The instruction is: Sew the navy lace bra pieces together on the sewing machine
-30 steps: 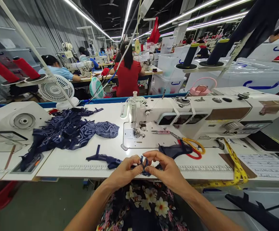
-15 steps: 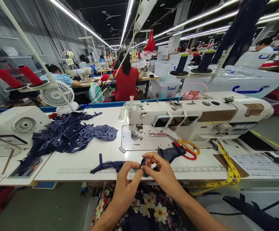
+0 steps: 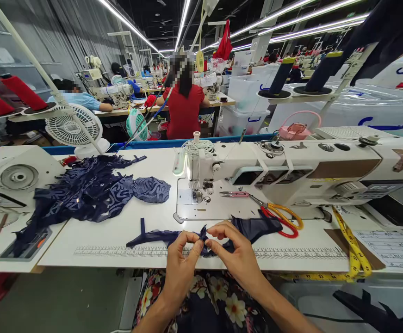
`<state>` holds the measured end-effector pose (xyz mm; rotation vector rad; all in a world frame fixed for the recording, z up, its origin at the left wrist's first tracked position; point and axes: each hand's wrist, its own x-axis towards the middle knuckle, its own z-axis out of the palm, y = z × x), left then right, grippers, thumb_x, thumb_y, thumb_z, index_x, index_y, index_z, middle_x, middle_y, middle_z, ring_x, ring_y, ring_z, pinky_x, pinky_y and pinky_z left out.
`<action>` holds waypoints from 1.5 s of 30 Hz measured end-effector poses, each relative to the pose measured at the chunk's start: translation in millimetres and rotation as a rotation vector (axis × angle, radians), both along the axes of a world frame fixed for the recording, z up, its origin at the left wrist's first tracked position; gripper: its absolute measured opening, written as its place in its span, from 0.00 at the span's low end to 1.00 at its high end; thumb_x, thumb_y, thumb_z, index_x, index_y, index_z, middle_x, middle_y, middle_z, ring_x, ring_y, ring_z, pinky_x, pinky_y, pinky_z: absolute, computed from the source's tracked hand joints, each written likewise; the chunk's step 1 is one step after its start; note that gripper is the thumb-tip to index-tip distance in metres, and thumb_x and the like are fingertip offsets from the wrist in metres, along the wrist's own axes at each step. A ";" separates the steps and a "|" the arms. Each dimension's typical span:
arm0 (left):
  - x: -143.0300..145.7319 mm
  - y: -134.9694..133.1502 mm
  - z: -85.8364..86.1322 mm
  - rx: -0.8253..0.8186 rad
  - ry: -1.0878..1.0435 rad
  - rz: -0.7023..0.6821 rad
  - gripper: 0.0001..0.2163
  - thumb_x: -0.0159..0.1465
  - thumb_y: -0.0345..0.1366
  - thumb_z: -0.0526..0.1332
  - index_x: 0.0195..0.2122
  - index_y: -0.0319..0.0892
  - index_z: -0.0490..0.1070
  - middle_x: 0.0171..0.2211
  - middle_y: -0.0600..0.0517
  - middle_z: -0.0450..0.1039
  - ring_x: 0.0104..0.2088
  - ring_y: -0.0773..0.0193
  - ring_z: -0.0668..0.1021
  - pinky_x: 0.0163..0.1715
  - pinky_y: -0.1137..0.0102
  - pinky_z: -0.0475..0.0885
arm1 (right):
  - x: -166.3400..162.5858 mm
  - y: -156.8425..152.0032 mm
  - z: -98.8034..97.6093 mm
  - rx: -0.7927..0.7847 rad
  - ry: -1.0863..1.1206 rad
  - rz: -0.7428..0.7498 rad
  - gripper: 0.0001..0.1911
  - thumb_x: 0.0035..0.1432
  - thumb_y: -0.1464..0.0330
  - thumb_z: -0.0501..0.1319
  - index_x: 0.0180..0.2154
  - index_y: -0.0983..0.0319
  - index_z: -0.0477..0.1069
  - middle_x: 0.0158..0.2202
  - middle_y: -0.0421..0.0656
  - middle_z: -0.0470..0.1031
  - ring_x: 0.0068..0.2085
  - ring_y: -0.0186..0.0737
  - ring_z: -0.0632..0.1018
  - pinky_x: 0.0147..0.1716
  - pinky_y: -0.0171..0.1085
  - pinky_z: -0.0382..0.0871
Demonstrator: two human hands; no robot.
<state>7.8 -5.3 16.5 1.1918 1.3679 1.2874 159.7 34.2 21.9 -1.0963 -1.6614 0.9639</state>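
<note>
Both my hands hold a piece of navy fabric point(image 3: 253, 227) at the front edge of the table, just before the sewing machine point(image 3: 197, 185). My left hand point(image 3: 183, 261) pinches a small folded part between thumb and forefinger. Close beside it, my right hand point(image 3: 235, 247) grips the same part with its fingertips, and a little tip pokes up between the two. Thin straps of the fabric spread out to the left, while a sheer panel lies to the right. The fingers hide the exact fold.
A heap of navy cut pieces point(image 3: 83, 194) lies at left. Thread snips point(image 3: 235, 194) and orange-and-red scissors point(image 3: 284, 217) rest by the machine. A yellow tape measure point(image 3: 356, 254) hangs over the right front edge. A person in red point(image 3: 184, 111) sits ahead.
The camera view has shifted, so the machine appears farther right. Both hands still pinch the fabric; the fingertips have shifted slightly and more of the sheer panel shows on the right.
</note>
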 end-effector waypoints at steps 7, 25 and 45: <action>-3.1 2.9 1.2 0.017 0.060 -0.009 0.10 0.65 0.41 0.59 0.31 0.42 0.69 0.31 0.52 0.67 0.35 0.63 0.70 0.39 0.70 0.65 | -3.9 10.3 -3.2 -0.035 0.012 0.112 0.07 0.58 0.61 0.64 0.34 0.57 0.73 0.35 0.41 0.70 0.38 0.40 0.71 0.40 0.39 0.66; -3.0 0.4 0.8 0.022 0.040 -0.030 0.09 0.63 0.41 0.60 0.28 0.44 0.68 0.29 0.54 0.69 0.36 0.62 0.73 0.65 0.57 0.47 | -10.4 18.2 0.8 -0.551 0.477 0.171 0.15 0.46 0.62 0.73 0.26 0.61 0.70 0.33 0.42 0.79 0.36 0.38 0.77 0.39 0.37 0.71; -65.0 -10.6 21.9 -0.196 0.037 0.015 0.16 0.58 0.52 0.64 0.27 0.45 0.70 0.34 0.48 0.74 0.58 0.46 0.67 0.56 0.60 0.62 | 102.8 46.9 3.9 0.175 -0.687 -0.368 0.08 0.58 0.68 0.56 0.34 0.59 0.74 0.36 0.49 0.78 0.40 0.50 0.77 0.39 0.44 0.67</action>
